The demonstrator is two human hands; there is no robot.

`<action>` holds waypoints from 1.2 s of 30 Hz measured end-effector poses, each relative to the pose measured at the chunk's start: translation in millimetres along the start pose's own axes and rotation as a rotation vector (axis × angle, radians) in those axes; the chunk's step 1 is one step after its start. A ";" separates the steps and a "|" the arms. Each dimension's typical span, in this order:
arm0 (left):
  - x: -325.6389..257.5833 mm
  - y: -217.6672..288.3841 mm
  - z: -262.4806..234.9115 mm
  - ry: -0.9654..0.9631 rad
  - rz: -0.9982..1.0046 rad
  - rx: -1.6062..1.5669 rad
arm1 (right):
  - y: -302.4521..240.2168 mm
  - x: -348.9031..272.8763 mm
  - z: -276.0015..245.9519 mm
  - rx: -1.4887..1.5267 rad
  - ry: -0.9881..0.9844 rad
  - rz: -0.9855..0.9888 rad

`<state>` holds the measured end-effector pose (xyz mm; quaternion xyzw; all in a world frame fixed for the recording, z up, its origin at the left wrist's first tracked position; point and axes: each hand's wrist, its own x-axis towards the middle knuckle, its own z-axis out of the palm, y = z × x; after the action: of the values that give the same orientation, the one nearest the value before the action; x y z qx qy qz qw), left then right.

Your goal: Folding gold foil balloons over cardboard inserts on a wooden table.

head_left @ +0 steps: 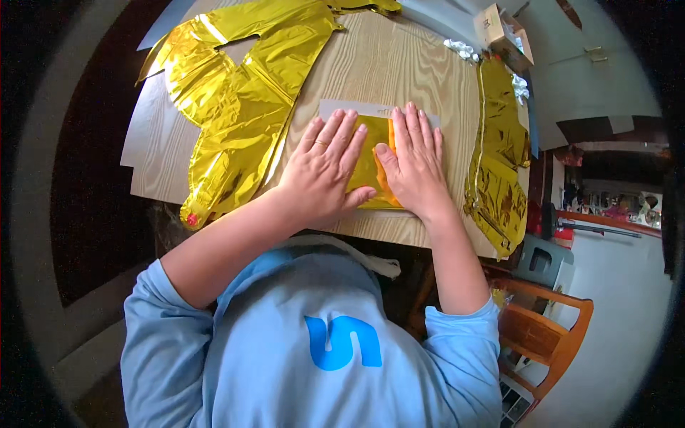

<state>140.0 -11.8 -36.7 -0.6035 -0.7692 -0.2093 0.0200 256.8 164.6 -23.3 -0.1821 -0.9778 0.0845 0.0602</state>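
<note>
My left hand (322, 165) lies flat with fingers stretched out on a folded gold foil piece (366, 167), covering its left part. My right hand (415, 167) presses flat on its right side, thumb held apart. Along the inner edge of the right hand shows a strip of something orange (381, 180), mostly hidden under the palm; its kind I cannot make out. Beneath the foil a pale grey sheet (357, 108) sticks out past my fingertips. Left of my hands spreads a large flat gold foil balloon (239, 107), reaching to the table's front edge.
The wood-grain table (385, 57) bears everything. A second gold foil piece (499, 143) hangs over its right edge. Crumpled silvery foil (462, 50) and an open cardboard box (499, 32) sit at the far right. A wooden chair (542, 332) stands to my right.
</note>
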 end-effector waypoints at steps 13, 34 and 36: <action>26.5 29.2 -7.8 0.063 -0.044 0.069 | -1.7 -14.3 15.1 -0.089 0.071 0.049; 28.9 20.9 7.5 -0.094 0.020 0.110 | 31.8 -68.3 -60.1 0.512 0.352 0.288; 28.7 22.9 4.9 -0.106 0.024 0.140 | 23.2 -80.0 -74.3 0.522 0.179 0.423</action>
<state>154.8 20.5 -26.2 -0.6198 -0.7747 -0.1225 0.0240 350.0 167.3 38.1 -0.3657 -0.8548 0.3258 0.1717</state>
